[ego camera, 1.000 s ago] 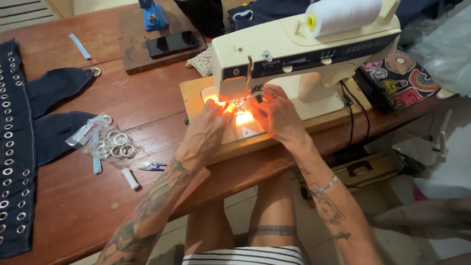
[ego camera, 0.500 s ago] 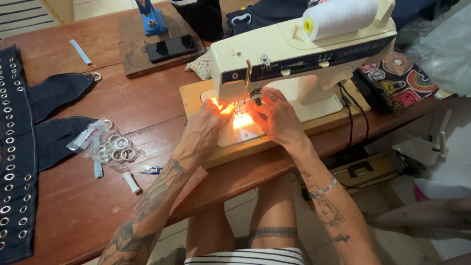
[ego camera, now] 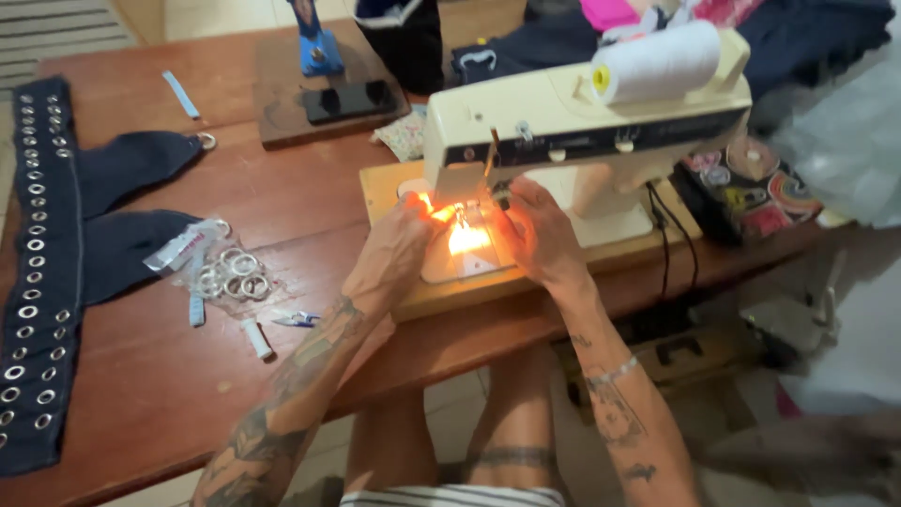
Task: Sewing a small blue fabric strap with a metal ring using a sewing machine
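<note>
Nearest the camera: bare knees, a striped hem, two tattooed forearms reaching up toward twelve o'clock. Left hand (ego camera: 402,246) curled, fingertips gathered close at the lit needle area (ego camera: 460,218) of the cream sewing machine (ego camera: 572,122); pinching something fine, perhaps thread, though too blurred and glare-washed to say for certain. Right hand (ego camera: 542,235) likewise bunched, fingers drawn together just at three o'clock of the needle, touching the machine's head or something small beneath it; cannot tell which. Judged step: threading or fiddling at the needle, not stitching, since no cloth visible under the foot. Next move likely to call for steady fingertips and a clear look past the lamp's glare.

Out at nine o'clock of the left forearm: small snips (ego camera: 294,318), a white spool (ego camera: 255,339), a clear bag of metal rings (ego camera: 225,272). Farther to nine: dark fabric pieces (ego camera: 122,202), an eyelet-studded strip (ego camera: 38,272). Toward twelve: white thread cone (ego camera: 662,58) atop the machine, a phone (ego camera: 349,99) on a wooden board.
</note>
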